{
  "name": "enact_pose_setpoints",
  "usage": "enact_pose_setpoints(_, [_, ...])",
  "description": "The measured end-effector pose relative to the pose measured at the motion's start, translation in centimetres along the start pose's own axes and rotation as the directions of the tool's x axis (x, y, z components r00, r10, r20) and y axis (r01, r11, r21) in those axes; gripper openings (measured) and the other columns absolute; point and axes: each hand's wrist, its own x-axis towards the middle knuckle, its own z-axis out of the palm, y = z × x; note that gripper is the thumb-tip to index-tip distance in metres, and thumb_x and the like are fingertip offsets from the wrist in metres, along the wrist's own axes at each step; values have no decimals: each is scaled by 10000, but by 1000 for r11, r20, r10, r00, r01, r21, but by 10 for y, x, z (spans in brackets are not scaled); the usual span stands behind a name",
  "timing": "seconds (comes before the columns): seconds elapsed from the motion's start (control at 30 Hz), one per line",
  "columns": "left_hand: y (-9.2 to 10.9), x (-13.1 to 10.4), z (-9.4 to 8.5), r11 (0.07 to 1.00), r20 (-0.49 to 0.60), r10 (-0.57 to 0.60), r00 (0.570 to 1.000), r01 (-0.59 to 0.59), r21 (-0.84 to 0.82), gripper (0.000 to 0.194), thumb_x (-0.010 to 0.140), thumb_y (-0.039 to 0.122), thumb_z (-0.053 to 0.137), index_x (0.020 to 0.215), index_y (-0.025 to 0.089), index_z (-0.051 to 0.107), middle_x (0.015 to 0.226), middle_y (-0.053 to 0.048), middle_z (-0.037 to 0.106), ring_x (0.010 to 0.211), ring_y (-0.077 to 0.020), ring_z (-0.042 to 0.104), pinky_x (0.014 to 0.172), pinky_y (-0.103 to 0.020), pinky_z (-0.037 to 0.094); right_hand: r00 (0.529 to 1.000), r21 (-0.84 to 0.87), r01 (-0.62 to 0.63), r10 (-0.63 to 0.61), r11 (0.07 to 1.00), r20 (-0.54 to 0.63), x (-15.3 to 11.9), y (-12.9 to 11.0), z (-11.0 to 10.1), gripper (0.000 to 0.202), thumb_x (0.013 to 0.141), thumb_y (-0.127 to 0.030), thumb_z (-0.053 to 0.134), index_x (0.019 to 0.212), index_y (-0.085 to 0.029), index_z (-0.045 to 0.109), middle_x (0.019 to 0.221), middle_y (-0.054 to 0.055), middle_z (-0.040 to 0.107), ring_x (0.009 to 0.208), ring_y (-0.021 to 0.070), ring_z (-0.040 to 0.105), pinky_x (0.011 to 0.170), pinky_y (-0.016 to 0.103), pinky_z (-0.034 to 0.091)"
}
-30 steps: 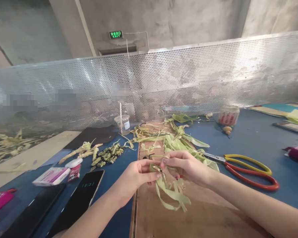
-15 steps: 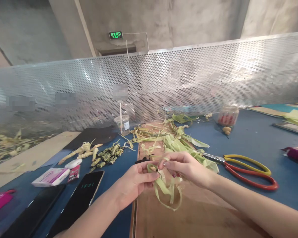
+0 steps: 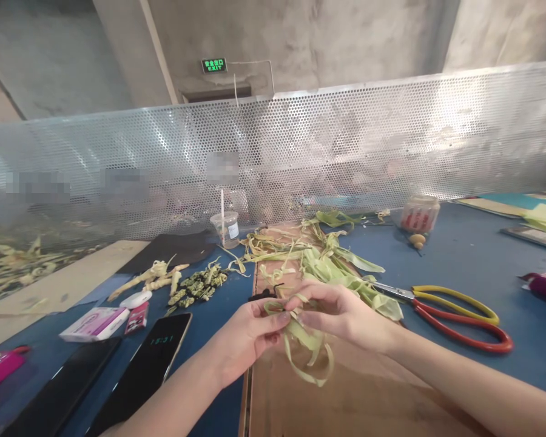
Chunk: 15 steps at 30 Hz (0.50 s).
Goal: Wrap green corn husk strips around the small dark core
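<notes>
1. Head view: both hands at work low in the centre of the frame, close together over the brown board (image 3: 346, 400), and the leaf strip (image 3: 307, 345) is right between them.
2. Left hand (image 3: 250, 334), coming up from the bottom left: thumb and fingers closed in a narrow pinch on the strip's upper part, and that's a small, tight hold.
3. Right hand (image 3: 343, 312), in from the lower right: its fingertips meet the left's at the same spot, fingers bent, also pinching the strip, with a thin pale loop standing up by the forefinger.
4. Below the fingers, pale green ends hang free, one curling in a wide loop above the board.
5. Just beyond, mid-frame, a heap of leaves (image 3: 327, 267) sprawls across the board's far end; right of it, the scissors (image 3: 413, 296) lie with yellow and red handles spread, blades reaching the leaves.
6. Over on the left, on the blue table (image 3: 222, 400), there's a dark green clump (image 3: 198, 286), and nearer, a phone (image 3: 143, 370) showing 15:31.
7. Up at the back, a clear cup (image 3: 227, 230) with a straw left of centre, a jar (image 3: 420, 213) to the right, both before the perforated screen (image 3: 346, 139).
</notes>
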Motion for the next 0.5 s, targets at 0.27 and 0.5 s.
enact_pose_setpoints(0.27, [2, 1, 0, 989, -107, 105, 989, -92, 119, 218, 676, 243, 738, 866, 155, 674, 864, -44, 666, 762, -134, 589, 715, -252, 446, 990, -321, 131, -138, 938, 1, -2, -2, 8, 414, 737, -167, 634, 1132, -249, 539, 1111, 35, 492, 799, 121, 474, 662, 233, 428])
enact_pose_setpoints(0.5, [-1, 0, 11, 974, -150, 183, 971, -159, 160, 259, 685, 241, 724, 915, 145, 655, 857, -61, 658, 794, -168, 605, 730, -286, 492, 968, -421, 203, -247, 884, -52, 5, 12, 18, 561, 698, -39, 584, 1209, -238, 466, 1167, 57, 441, 896, 134, 482, 722, 245, 438])
